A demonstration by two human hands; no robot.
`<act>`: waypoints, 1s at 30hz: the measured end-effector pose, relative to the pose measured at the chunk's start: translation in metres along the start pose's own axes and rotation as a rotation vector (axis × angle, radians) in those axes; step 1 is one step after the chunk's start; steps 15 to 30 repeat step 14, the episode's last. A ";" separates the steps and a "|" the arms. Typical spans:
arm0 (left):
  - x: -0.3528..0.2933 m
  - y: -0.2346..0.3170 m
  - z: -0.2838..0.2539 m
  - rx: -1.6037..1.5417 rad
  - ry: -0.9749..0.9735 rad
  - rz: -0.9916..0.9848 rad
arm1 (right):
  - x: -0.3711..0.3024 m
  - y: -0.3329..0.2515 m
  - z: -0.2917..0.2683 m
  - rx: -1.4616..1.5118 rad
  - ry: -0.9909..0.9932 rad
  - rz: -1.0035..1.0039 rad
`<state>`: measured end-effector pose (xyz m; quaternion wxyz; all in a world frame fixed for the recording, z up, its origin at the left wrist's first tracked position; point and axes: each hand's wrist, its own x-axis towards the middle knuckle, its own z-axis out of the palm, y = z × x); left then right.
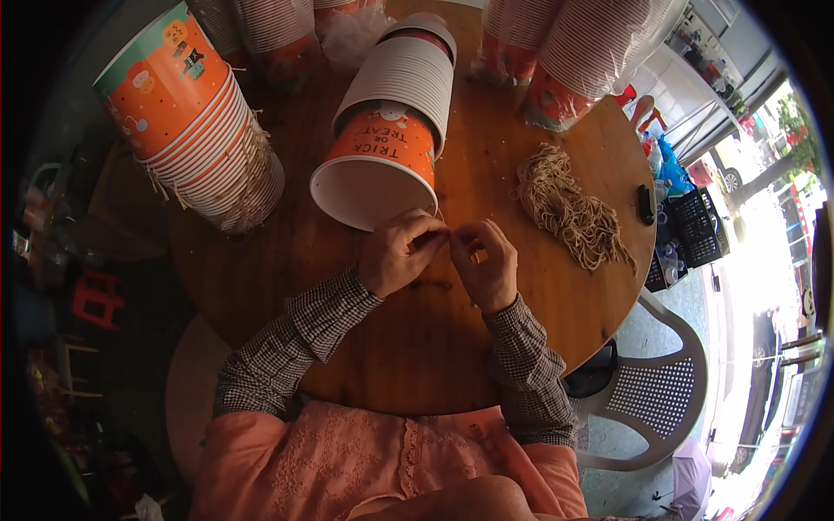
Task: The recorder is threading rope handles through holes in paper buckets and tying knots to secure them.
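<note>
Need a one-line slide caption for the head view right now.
Left hand and right hand pinch together at the rim of a tipped orange paper bucket on a round wooden table.

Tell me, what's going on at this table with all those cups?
A person sits at a round wooden table. The left hand and right hand are pinched close together, apparently working something thin at the rim of an orange paper bucket lying on its side atop a stack. A bundle of tan twine lies to the right, another bucket stack to the left.
</note>
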<state>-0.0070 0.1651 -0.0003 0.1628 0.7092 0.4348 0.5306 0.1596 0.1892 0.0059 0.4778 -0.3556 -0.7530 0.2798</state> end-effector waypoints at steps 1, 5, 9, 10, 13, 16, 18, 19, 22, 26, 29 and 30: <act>0.000 0.000 0.000 0.061 0.015 0.067 | 0.000 0.001 0.000 0.000 0.000 0.000; 0.003 0.001 -0.003 0.176 0.021 0.211 | -0.001 0.002 0.001 0.038 -0.011 0.041; 0.003 0.005 -0.007 0.025 -0.002 0.067 | -0.002 -0.002 0.001 0.028 -0.048 0.046; 0.004 0.004 -0.008 -0.031 -0.023 0.028 | -0.001 -0.004 0.001 0.028 -0.049 0.046; 0.004 0.001 -0.011 -0.158 -0.090 -0.101 | -0.001 -0.007 0.001 -0.028 -0.060 0.064; 0.004 0.000 -0.012 -0.229 -0.137 -0.190 | -0.002 -0.006 0.000 -0.052 -0.062 0.046; 0.004 0.000 -0.012 -0.229 -0.137 -0.190 | -0.002 -0.006 0.000 -0.052 -0.062 0.046; 0.004 0.000 -0.012 -0.229 -0.137 -0.190 | -0.002 -0.006 0.000 -0.052 -0.062 0.046; 0.004 0.000 -0.012 -0.229 -0.137 -0.190 | -0.002 -0.006 0.000 -0.052 -0.062 0.046; 0.004 0.000 -0.012 -0.229 -0.137 -0.190 | -0.002 -0.006 0.000 -0.052 -0.062 0.046; 0.004 0.000 -0.012 -0.229 -0.137 -0.190 | -0.002 -0.006 0.000 -0.052 -0.062 0.046; 0.004 0.000 -0.012 -0.229 -0.137 -0.190 | -0.002 -0.006 0.000 -0.052 -0.062 0.046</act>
